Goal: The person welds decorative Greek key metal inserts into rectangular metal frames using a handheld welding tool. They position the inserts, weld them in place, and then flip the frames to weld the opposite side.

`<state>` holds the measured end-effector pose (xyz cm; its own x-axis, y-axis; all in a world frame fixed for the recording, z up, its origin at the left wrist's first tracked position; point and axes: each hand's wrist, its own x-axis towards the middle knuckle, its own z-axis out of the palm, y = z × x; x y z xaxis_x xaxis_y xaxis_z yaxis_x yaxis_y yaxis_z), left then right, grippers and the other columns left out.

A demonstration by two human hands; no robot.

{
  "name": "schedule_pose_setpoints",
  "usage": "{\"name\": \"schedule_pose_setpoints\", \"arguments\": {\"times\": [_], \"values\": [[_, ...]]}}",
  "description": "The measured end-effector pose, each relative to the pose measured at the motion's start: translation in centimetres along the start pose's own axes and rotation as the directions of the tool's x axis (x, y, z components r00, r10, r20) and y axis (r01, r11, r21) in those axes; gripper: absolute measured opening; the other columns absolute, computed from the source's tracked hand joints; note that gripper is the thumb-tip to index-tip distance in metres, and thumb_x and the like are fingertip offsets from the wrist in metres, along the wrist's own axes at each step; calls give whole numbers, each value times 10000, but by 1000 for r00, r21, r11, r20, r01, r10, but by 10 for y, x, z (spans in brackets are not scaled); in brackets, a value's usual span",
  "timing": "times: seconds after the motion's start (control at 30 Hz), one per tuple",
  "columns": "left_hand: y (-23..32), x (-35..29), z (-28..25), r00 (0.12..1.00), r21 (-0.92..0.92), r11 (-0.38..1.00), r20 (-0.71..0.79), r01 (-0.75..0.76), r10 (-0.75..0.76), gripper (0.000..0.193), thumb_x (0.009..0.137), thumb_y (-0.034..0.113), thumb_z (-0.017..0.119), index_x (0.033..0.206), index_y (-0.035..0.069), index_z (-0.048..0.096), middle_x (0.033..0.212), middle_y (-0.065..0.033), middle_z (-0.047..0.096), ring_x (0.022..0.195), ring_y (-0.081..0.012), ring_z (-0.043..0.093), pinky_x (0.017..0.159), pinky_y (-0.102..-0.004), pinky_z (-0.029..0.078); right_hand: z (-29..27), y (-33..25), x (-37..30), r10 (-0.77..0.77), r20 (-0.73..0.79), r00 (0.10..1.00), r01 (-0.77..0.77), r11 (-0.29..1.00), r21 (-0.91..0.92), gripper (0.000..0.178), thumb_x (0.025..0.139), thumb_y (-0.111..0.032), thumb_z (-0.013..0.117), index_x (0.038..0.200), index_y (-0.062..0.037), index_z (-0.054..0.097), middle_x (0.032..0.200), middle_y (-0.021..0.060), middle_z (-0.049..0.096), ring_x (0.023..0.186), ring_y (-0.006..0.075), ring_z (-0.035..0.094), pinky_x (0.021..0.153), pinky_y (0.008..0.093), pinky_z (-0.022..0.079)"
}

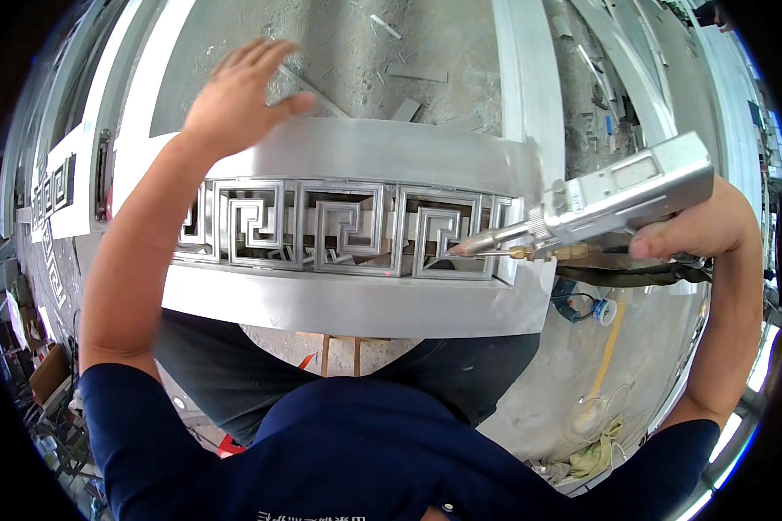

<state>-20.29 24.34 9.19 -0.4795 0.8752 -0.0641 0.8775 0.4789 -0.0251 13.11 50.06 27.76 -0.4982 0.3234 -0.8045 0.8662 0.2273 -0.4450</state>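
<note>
My right hand grips a silver welding gun with a boxy body and a narrow nozzle. A thin brass-coloured guide runs beneath the nozzle, and the tip lies over the right-hand part of a metal fretwork strip. Whether the tip touches the metal, I cannot tell. Square spiral shapes make up the strip, set between two wide silver panels of a frame across my lap. Above the frame's far panel, my left hand is raised with its fingers apart, holding nothing.
Metal offcuts and scraps lie on the grey floor beyond the frame. A similar fretwork piece stands at the left. On the right are a blue-and-white round container, a dark cable or hose and a crumpled greenish cloth.
</note>
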Motion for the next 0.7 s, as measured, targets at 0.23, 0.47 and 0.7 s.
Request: {"name": "schedule_pose_setpoints", "arguments": {"times": [0.23, 0.47, 0.7], "values": [[-42, 2, 51, 993, 40, 998, 108, -56, 51, 737, 1010, 683, 357, 1573, 208, 366, 1624, -86, 363, 1551, -290, 208, 1272, -459, 207, 14, 11, 52, -99, 249, 964, 120, 990, -72, 598, 723, -154, 925, 1235, 29, 675, 1047, 120, 746, 934, 172, 665, 830, 305, 543], [-41, 11, 53, 958, -217, 940, 170, 264, -230, 890, 911, 789, 443, 1552, 172, 412, 1551, -149, 467, 1448, -321, 420, 1191, -456, 344, 27, 12, 72, -125, 282, 951, 156, 984, -91, 589, 707, -136, 933, 1222, 11, 687, 1062, 132, 749, 946, 188, 692, 825, 330, 561], [-39, 8, 51, 958, -249, 925, 88, 288, -274, 828, 923, 767, 457, 1487, 162, 507, 1494, -167, 527, 1386, -338, 490, 1157, -442, 375, 57, -19, 91, -252, 355, 900, 277, 960, -22, 561, 734, -113, 870, 1244, 15, 676, 1104, 149, 732, 999, 208, 672, 852, 352, 541]]}}
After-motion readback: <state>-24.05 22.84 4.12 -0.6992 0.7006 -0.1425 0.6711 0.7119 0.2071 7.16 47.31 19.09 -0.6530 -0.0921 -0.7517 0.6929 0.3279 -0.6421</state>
